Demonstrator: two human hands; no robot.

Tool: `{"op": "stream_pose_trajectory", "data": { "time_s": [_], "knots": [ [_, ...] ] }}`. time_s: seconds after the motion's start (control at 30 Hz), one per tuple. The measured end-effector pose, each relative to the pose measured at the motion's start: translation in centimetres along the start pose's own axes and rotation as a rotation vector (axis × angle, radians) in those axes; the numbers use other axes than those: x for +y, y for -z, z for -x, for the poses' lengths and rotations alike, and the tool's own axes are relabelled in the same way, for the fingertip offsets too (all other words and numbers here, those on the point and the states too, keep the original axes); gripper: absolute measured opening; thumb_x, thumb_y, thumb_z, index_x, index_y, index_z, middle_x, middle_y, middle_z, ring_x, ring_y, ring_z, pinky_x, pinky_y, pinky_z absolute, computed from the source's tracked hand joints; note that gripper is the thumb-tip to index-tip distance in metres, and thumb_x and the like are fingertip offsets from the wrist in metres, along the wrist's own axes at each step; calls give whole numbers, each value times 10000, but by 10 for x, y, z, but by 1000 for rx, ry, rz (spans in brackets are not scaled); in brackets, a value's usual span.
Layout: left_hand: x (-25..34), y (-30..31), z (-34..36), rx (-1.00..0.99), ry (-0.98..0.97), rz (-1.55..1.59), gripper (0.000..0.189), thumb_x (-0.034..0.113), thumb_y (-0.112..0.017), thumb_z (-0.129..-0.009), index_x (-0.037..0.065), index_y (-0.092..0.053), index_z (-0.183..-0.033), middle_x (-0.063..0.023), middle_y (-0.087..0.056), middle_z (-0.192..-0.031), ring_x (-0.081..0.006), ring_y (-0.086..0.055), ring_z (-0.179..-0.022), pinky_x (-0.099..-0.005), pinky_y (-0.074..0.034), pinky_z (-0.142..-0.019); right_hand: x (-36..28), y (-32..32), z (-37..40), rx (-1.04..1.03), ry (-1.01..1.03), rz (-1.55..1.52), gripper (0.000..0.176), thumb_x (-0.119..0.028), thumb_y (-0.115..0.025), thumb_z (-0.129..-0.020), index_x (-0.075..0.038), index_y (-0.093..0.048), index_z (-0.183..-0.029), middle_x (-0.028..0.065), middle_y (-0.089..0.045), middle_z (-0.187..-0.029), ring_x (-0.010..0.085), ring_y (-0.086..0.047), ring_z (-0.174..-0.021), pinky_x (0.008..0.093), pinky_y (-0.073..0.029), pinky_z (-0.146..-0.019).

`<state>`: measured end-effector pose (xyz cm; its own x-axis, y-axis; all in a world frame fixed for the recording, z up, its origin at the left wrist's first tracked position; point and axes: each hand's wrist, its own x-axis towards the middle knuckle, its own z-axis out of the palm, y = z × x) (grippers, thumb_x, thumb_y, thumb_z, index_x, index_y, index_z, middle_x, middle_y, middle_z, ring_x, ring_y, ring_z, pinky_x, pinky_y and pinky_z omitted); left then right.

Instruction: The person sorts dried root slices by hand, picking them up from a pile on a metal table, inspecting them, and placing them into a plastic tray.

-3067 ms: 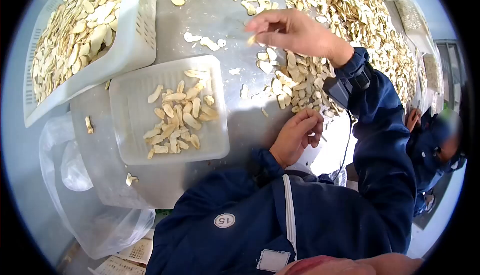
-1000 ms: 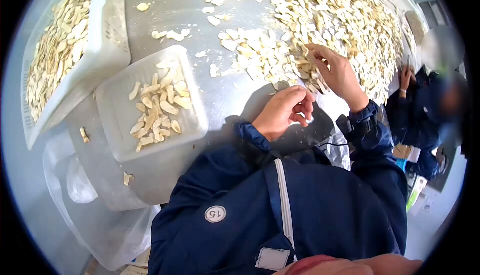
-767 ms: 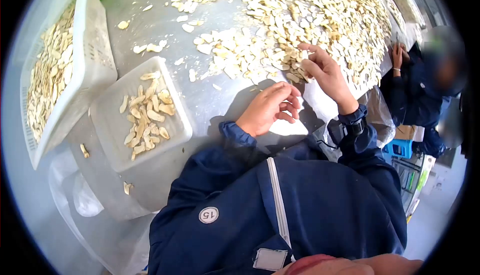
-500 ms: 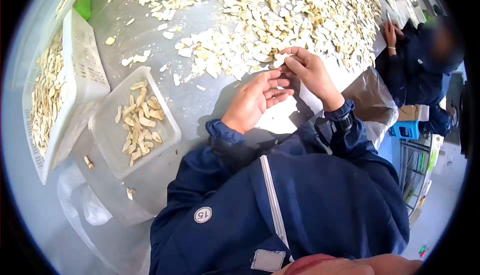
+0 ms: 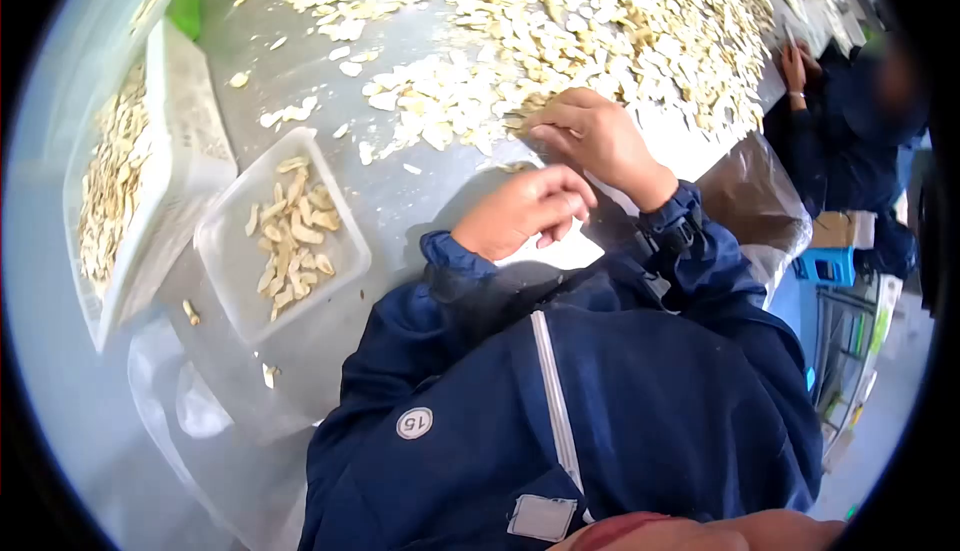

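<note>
Pale, thin dried slices (image 5: 440,101) lie in a wide heap on the metal table. My right hand (image 5: 597,143) is at the heap's near edge with its fingers bent and pressed together at the slices; what is between the fingertips is hidden. Just below and to the left, my left hand (image 5: 525,213) hovers palm down, fingers loosely curled and a little apart, with nothing visible in them. A shallow white tray (image 5: 222,251) to the left holds longer, curled pieces (image 5: 298,236).
At the far left, a white slotted basket (image 5: 190,121) full of slices stands tilted beside a green object (image 5: 185,11). Two stray pieces lie near the tray. A clear plastic bag (image 5: 755,196) hangs at the table's right edge, near another person (image 5: 850,141) and a blue stool (image 5: 828,266).
My right hand has moved slightly up and left onto the heap's edge, and the slice it held is out of sight. My left hand has turned palm down and curled its fingers.
</note>
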<state>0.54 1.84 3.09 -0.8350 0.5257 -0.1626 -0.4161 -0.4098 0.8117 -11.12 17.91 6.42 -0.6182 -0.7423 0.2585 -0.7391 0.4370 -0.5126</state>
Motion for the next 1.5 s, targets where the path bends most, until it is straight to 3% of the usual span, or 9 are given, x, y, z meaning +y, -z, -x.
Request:
{"op": "stream_pose_trajectory", "data": {
  "time_s": [0.33, 0.43, 0.53, 0.77, 0.83, 0.93, 1.1, 1.3, 1.5],
  "knots": [
    [-21, -3, -14, -530, 30, -365, 299, 297, -581, -1074, 10, -633, -1136, -70, -686, -850, -76, -554, -549, -257, -443, -506, -6, -24, -43, -101, 192, 324, 140, -204, -741, -904, -71, -730, -944, 114, -682, -872, 329, -670, -847, 427, -541, -738],
    [-38, -3, -24, -577, -164, -593, 333, 337, -651, -1034, 22, -662, -1143, -85, -714, -950, -198, -658, -823, -347, -532, -756, -50, -23, -66, -289, -55, 129, 123, -146, -709, -959, -49, -740, -1026, 98, -712, -897, 249, -693, -780, 344, -539, -758],
    [-36, -5, -15, -525, -221, -549, 382, 366, -682, -997, 2, -691, -1112, -96, -731, -915, -225, -672, -847, -372, -537, -771, -97, -33, -79, -346, -22, -470, 313, -221, -713, -992, -44, -700, -1250, 109, -736, -1064, 233, -715, -911, 347, -565, -780],
    [-34, -5, -18, -543, -248, -618, 373, 363, -663, -1005, 2, -704, -1092, -132, -743, -1002, -229, -678, -923, -379, -530, -839, -65, -27, -70, -266, 594, 173, 443, -393, -673, -999, -181, -657, -1387, 125, -605, -1450, 350, -586, -1327, 496, -475, -1101],
    [-28, -5, -18, -599, -209, -602, 341, 343, -655, -1018, 13, -690, -1096, -117, -729, -1002, -218, -666, -925, -373, -528, -841, -36, -15, -39, -388, 572, 372, 478, -449, -641, -991, -265, -631, -1432, 49, -554, -1535, 263, -474, -1457, 491, -383, -1207],
    [-14, -12, -10, -520, -21, -541, 314, 339, -617, -1051, 31, -672, -1081, -70, -700, -928, -147, -632, -858, -314, -512, -793, 16, 14, 11, -347, 386, 440, 415, -319, -701, -973, -204, -666, -1371, 72, -559, -1524, 290, -487, -1434, 481, -398, -1184],
    [-19, -9, -5, -361, -28, -426, 228, 254, -592, -1079, 45, -656, -1145, -27, -684, -963, -120, -600, -828, -279, -505, -769, 64, 56, 90, 196, -132, 545, 411, -185, -781, -888, -152, -710, -1292, 126, -614, -1419, 372, -536, -1364, 496, -446, -1128],
    [-10, -25, -25, 144, 73, 35, 149, 170, -548, -1092, 57, -626, -1151, 96, -417, -744, 4, -317, -556, -194, -244, -484, 98, 69, 130, 230, -256, 636, 361, -184, -742, -921, -183, -717, -1281, 124, -622, -1410, 362, -549, -1351, 499, -422, -1140],
    [-6, -15, -57, 306, -146, 408, 130, 175, -546, -1091, 68, -601, -1141, 79, -366, -707, -19, -280, -525, -200, -217, -448, 84, 62, 60, 355, -158, 295, 219, -112, -727, -920, -123, -777, -1132, 86, -731, -1149, 318, -671, -1054, 405, -556, -899]
  ]
}}
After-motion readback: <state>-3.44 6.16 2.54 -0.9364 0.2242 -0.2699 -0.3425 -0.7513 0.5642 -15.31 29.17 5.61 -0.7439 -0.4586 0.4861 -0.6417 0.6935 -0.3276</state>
